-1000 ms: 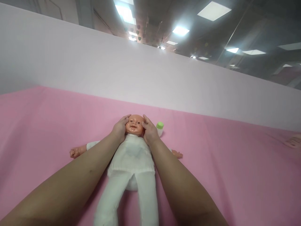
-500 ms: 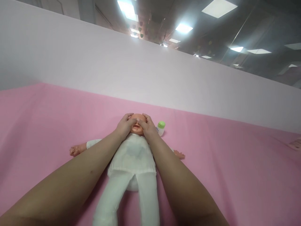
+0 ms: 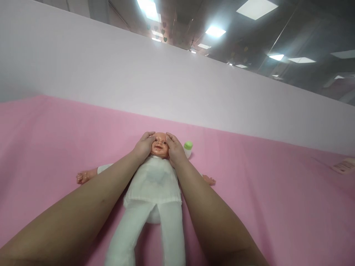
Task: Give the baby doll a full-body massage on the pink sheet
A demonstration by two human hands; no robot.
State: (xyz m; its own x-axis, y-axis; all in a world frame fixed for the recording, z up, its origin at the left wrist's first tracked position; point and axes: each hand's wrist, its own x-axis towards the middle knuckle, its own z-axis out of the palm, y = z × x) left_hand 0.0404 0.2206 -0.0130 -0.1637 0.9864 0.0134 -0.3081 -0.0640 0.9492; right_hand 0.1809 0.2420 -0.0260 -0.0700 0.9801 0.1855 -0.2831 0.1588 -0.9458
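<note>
A baby doll (image 3: 152, 184) in a white top and white trousers lies on its back, arms spread out to the sides. My left hand (image 3: 144, 147) cups the left side of the doll's head (image 3: 160, 146), its thumb by the eye. On the opposite side my right hand (image 3: 175, 148) is pressed to the head, with the thumb along the cheek and temple. The doll's eyes, nose and mouth show between my thumbs. Just right of my right hand stands a small bottle (image 3: 188, 149) with a green cap, partly hidden by that hand.
Pink cloth (image 3: 235, 177) covers the surface under the doll. Behind it rises a white panel (image 3: 166, 81). A pale printed label or card (image 3: 344, 166) is at the far right edge.
Both thumbs have slid outward from the middle of the doll's face to its sides, uncovering the eyes and nose. The palms stay against the head.
</note>
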